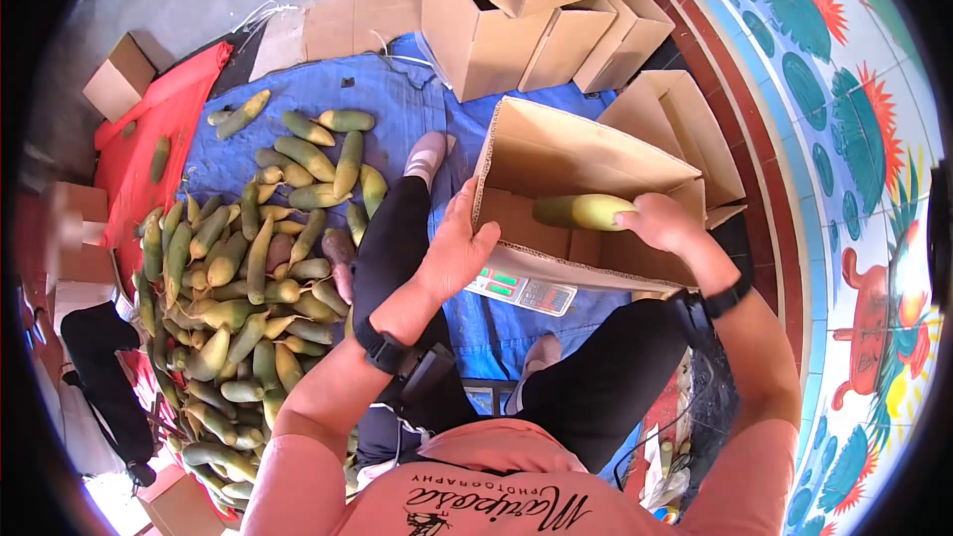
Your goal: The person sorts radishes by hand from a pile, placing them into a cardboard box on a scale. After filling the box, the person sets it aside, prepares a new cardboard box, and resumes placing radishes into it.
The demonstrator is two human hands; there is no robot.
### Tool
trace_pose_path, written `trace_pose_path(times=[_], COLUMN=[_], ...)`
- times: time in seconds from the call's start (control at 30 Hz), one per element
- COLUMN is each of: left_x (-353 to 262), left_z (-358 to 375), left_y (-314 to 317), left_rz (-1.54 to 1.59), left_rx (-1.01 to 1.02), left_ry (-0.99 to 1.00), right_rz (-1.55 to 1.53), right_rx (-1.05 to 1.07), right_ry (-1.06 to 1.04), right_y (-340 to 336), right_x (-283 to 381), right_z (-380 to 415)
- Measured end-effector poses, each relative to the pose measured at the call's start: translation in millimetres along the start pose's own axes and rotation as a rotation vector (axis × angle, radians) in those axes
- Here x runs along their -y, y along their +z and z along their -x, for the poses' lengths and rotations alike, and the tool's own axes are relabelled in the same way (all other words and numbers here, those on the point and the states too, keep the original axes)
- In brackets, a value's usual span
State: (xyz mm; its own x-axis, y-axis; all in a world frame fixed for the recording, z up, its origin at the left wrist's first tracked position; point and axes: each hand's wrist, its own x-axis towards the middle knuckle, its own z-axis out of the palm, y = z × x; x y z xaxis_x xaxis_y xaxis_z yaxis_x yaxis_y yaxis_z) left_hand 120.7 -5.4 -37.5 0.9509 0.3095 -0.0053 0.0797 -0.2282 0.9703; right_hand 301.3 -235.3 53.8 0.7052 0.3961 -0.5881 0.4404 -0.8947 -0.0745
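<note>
Right of centre, the right hand [663,223] has its fingers closed around one end of a green-yellow fruit [584,210], holding it inside an open box [556,154]. The left hand [455,253] grips the box's near-left edge, thumb on the rim. The box sits on a scale [522,289] over a blue tarp [397,89]. A pile [238,278] of the same fruit fills the left of the frame. Empty boxes [526,10] stand at the upper centre.
</note>
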Motion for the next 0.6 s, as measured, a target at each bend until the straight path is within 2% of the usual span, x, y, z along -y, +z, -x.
trace_pose_path(times=[0.07,0.13,0.2,0.33,0.37,0.4,0.47,0.5,0.57,0.6], left_x=[1,10,4,2,2,2,1,1,1,2], left_z=[-1,0,0,-3,-4,-4,-6,-6,-5,-5], left_y=[1,2,0,0,0,0,1,2,3,5], left_rz=[0.008,0.068,0.054,0.042,0.005,-0.033,-0.028,-0.025,-0.008,0.012], left_rx=[0.017,0.022,0.025,0.04,0.025,0.011,0.008,0.008,-0.024,-0.051], left_ry=[-0.025,0.104,0.092,0.065,0.081,0.098,0.115,0.134,0.146,0.161], right_rz=[0.021,0.045,-0.136,0.069,0.325,0.328,0.497,0.498,0.379,0.264], right_rx=[0.026,0.057,0.067,0.038,-0.001,0.002,0.271,0.271,0.263,0.244], right_ry=[-0.025,-0.059,-0.024,-0.175,-0.217,-0.22,-0.136,-0.14,-0.302,-0.213], right_y=[12,26,37,76,77,74,59,52,38,32], right_x=[8,12,8,-49,-51,-54,-58,-61,-66,-63], right_z=[-33,-61,-84,-136,-136,-135,-123,-118,-107,-98])
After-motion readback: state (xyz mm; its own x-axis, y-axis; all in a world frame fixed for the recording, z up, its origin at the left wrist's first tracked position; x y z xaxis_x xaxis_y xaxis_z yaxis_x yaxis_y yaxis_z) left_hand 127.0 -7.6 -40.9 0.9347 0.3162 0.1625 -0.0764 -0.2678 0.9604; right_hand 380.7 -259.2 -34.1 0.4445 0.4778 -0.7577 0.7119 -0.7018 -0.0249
